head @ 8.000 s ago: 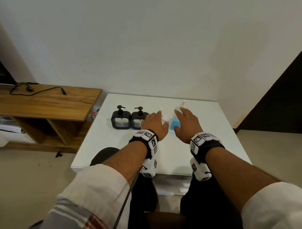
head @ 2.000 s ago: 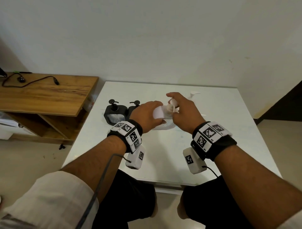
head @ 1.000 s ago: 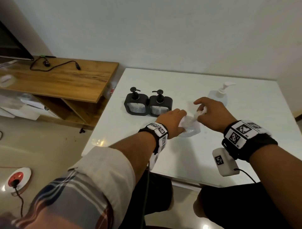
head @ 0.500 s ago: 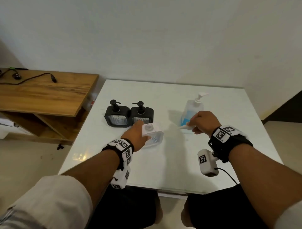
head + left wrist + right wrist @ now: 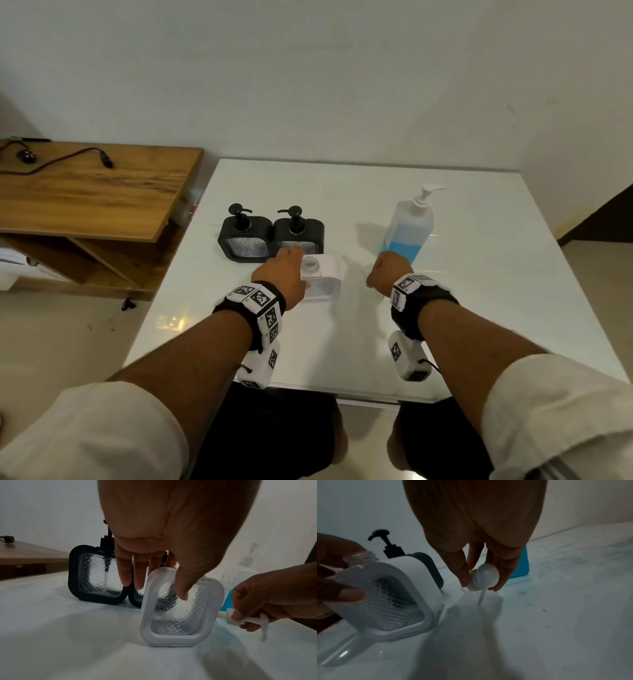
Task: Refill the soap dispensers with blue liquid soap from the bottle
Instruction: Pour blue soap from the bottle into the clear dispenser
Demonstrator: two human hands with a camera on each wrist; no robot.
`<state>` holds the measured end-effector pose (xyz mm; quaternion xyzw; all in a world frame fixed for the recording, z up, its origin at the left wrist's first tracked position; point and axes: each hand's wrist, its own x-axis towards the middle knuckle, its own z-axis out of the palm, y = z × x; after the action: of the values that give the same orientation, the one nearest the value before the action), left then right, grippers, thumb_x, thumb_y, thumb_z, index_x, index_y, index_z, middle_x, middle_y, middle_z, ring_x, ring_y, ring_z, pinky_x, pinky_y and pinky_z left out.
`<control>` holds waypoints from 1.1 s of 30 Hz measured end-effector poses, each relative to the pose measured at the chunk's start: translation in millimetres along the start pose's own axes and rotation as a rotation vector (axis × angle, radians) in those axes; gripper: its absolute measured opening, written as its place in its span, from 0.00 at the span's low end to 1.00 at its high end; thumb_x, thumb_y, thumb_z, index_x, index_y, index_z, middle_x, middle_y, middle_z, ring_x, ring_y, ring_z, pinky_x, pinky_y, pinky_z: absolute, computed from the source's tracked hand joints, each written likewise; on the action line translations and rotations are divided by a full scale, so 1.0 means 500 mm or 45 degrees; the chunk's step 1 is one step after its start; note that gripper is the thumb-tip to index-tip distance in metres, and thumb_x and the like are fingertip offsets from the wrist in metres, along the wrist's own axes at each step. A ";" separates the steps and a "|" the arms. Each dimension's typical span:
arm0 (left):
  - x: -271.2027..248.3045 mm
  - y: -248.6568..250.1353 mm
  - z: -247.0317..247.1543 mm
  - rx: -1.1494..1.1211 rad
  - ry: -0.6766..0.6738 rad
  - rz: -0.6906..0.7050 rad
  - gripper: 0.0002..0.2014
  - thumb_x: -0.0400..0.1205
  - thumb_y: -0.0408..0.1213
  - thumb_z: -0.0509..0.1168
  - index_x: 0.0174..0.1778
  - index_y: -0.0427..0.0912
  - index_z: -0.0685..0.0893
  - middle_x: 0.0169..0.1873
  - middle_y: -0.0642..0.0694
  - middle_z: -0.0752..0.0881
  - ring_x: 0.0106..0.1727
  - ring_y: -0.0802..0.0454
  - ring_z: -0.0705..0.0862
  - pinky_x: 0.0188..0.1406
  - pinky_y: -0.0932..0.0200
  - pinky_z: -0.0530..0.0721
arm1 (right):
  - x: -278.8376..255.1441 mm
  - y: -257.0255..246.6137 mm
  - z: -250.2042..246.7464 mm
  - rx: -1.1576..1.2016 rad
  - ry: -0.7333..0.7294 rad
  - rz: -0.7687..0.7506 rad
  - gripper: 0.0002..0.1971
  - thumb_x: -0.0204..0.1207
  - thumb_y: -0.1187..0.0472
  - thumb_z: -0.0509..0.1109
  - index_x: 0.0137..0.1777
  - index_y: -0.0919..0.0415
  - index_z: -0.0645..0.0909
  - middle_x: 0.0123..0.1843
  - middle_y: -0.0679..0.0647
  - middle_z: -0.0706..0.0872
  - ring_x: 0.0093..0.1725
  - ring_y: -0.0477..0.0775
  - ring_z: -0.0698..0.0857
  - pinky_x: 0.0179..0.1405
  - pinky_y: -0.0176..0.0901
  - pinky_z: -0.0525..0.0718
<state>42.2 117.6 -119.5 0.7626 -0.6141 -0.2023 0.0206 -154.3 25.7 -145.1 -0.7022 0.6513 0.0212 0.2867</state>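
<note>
Head view shows the white bench [image 5: 479,308] in front of me, with a wooden shelf unit [image 5: 85,192] to its left. On the bench, toward my right, stands the bottle [image 5: 409,226], pump on top and blue soap filling only its lower part. Behind my left hand [image 5: 282,275] two black dispensers [image 5: 245,240] stand side by side, pumps on top, and they look empty to me. My left hand clasps the white dispenser [image 5: 180,608] near its top, thumb on the front panel, steadying it on the bench; its threaded neck is open and no blue shows inside. My right hand [image 5: 481,536] pinches the white pump head [image 5: 483,576] just above the bench beside the bottle, tube pointing down. So one dispenser is opened; I judge that all the pouring, recapping, and the two black ones remain.
</note>
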 end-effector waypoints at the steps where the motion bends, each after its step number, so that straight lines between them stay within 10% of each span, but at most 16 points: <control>1: -0.001 0.002 0.000 0.015 -0.001 -0.003 0.27 0.80 0.46 0.69 0.71 0.45 0.67 0.68 0.41 0.74 0.62 0.39 0.81 0.58 0.43 0.81 | 0.004 -0.009 0.009 -0.010 -0.010 -0.012 0.08 0.78 0.64 0.72 0.52 0.60 0.75 0.61 0.62 0.85 0.63 0.62 0.84 0.49 0.41 0.76; 11: 0.005 0.005 -0.010 0.013 -0.031 0.004 0.24 0.80 0.45 0.70 0.68 0.45 0.69 0.66 0.42 0.76 0.61 0.40 0.82 0.57 0.46 0.82 | 0.018 -0.081 0.035 0.114 0.092 -0.110 0.09 0.79 0.64 0.70 0.57 0.66 0.83 0.61 0.62 0.86 0.62 0.62 0.84 0.55 0.45 0.78; 23: 0.014 0.063 -0.080 -0.122 0.010 0.063 0.25 0.76 0.47 0.71 0.64 0.43 0.71 0.59 0.44 0.79 0.58 0.43 0.79 0.53 0.49 0.80 | -0.094 -0.078 -0.207 0.450 0.643 -0.632 0.03 0.79 0.59 0.71 0.44 0.56 0.81 0.41 0.47 0.84 0.40 0.46 0.80 0.39 0.31 0.74; 28: 0.010 0.094 -0.116 -0.259 0.131 0.105 0.21 0.76 0.49 0.71 0.58 0.43 0.72 0.52 0.46 0.79 0.51 0.44 0.80 0.45 0.52 0.77 | -0.070 -0.021 -0.210 0.619 0.919 -0.310 0.10 0.82 0.57 0.69 0.57 0.61 0.82 0.50 0.53 0.81 0.47 0.50 0.78 0.49 0.41 0.74; 33: 0.006 0.109 -0.123 -0.312 0.221 0.101 0.21 0.76 0.49 0.71 0.57 0.43 0.72 0.50 0.47 0.77 0.48 0.45 0.80 0.46 0.51 0.78 | -0.035 0.007 -0.211 0.672 0.804 -0.042 0.18 0.82 0.49 0.69 0.67 0.58 0.77 0.62 0.59 0.84 0.62 0.60 0.83 0.52 0.42 0.74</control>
<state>12.9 88.1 -48.8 0.7442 -0.6103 -0.2079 0.1745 -196.6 -3.8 -51.2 -0.5868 0.6791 -0.3678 0.2434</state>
